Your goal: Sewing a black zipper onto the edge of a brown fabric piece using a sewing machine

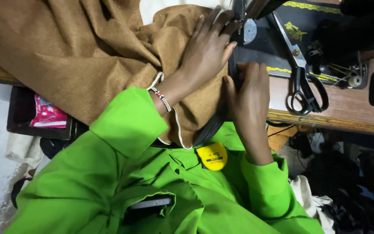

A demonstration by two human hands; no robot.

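Two hands press one heap of brown cloth [87,47] that fills the upper left and centre of the frame, draped over the table edge [325,119] toward the lap. It looks soft, thick and fairly heavy, folding in deep creases, so it likely drags rather than slides; best held flat near the seam edge. The left hand [206,50] lies spread, fingers apart, flat on the cloth just beside the sewing machine needle [242,19]. The right hand [249,97] rests at centre with fingers together on the dark edge of the cloth; whether it pinches anything I cannot tell. Right of the hands, black scissors [301,76] lie on the machine bed, near but apart. A yellow tape measure [212,156] sits on the green jacket [109,182] below. Open room is slim: machine above, scissors right
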